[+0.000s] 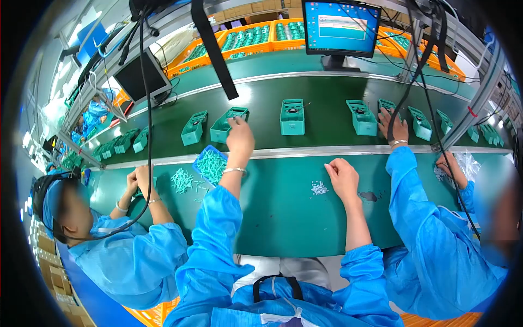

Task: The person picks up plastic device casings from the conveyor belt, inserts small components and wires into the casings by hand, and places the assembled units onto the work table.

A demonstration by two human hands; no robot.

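Observation:
My left hand (pixel 239 137) reaches over the belt to a teal plastic housing (pixel 220 133), fingers bent together at its upper part; anything between them is hidden. Below that wrist, a blue tray (pixel 197 165) holds many small teal stick-like pieces (pixel 211 167), and a loose pile of the same pieces (pixel 181 180) lies to its left. Above the work surface, my right hand (pixel 344 177) is closed, thumb and forefinger together; what they pinch, if anything, is too small to see. Just left of it lies a heap of tiny pale parts (pixel 318 188).
More teal housings (pixel 292 124) stand along the dark green belt (pixel 261 103). One co-worker's hands (pixel 143 181) are at left; another's hand (pixel 393 128) touches a housing at right. A monitor (pixel 341 28) stands behind. Black cables and a strap (pixel 215 52) hang in front.

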